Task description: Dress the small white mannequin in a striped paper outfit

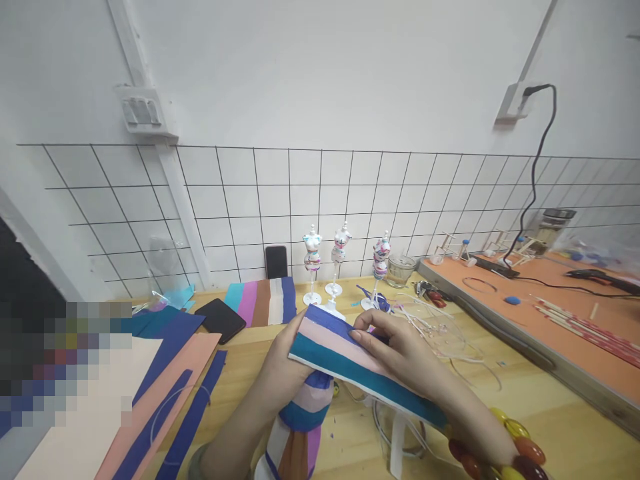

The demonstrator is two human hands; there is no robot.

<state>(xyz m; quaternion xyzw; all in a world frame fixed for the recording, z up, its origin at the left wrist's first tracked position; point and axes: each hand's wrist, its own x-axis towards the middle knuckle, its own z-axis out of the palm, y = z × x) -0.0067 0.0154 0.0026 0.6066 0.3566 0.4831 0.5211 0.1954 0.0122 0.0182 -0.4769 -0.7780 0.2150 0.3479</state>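
Note:
A sheet with blue, pale pink and teal stripes and a white edge [345, 357] is stretched between my hands, slanting down to the right. My left hand [283, 370] grips its left end, the fingers mostly hidden behind it. My right hand [395, 343] pinches its upper blue edge between thumb and fingers. Below my left hand hangs a rounded striped piece [307, 403] in blue, pink and teal, with brown, white and purple stripes under it; how it is held is hidden. A white stand part [330, 310] shows just behind the sheet.
Three small dress forms [313, 250] stand at the back beside a glass jar [401, 270]. A black phone [276, 262] leans on the wall near another striped sheet [263, 301]. Coloured sheets [170, 393] lie left; tangled cords [440, 327] and an orange board [550, 313] lie right.

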